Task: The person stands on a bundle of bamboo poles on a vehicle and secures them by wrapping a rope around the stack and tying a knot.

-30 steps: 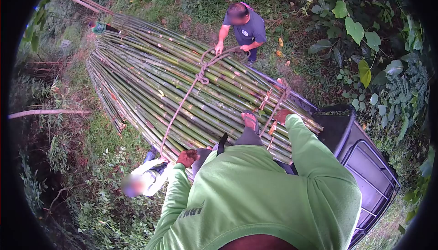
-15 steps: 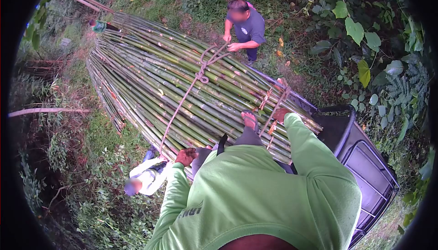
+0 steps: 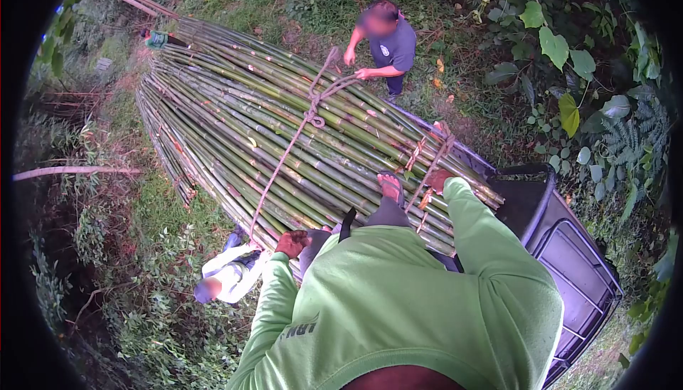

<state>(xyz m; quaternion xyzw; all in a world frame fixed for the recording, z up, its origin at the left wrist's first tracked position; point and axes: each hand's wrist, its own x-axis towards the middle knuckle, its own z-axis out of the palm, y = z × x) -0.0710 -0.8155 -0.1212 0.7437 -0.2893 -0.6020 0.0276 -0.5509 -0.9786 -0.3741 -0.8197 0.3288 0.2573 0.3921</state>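
Observation:
I sit on a large load of green bamboo poles [image 3: 284,116] with one sandalled foot [image 3: 389,185] on them. My left hand [image 3: 291,244] is at my bent knee, its fingers curled; what they hold, if anything, is hidden. My right hand [image 3: 440,179] rests at the near pole ends, beside a short rope [image 3: 445,149] round the bundle; its fingers are too dark and small to make out. Farther along, a knotted rope [image 3: 313,116] crosses the load. A co-worker in a dark shirt [image 3: 395,47] holds its far end with one hand; the other hand is off the rope.
A second person in a light top [image 3: 235,276] stands low on the left side of the load. Someone in green [image 3: 156,40] is at the far end. Behind me is a vehicle with a metal rack [image 3: 576,276]. Leafy plants [image 3: 555,48] crowd the right.
One hand of the dark-shirted co-worker has come off the rope, and a loop of it now stands up loose. The co-worker leans back slightly. My hands have stayed put.

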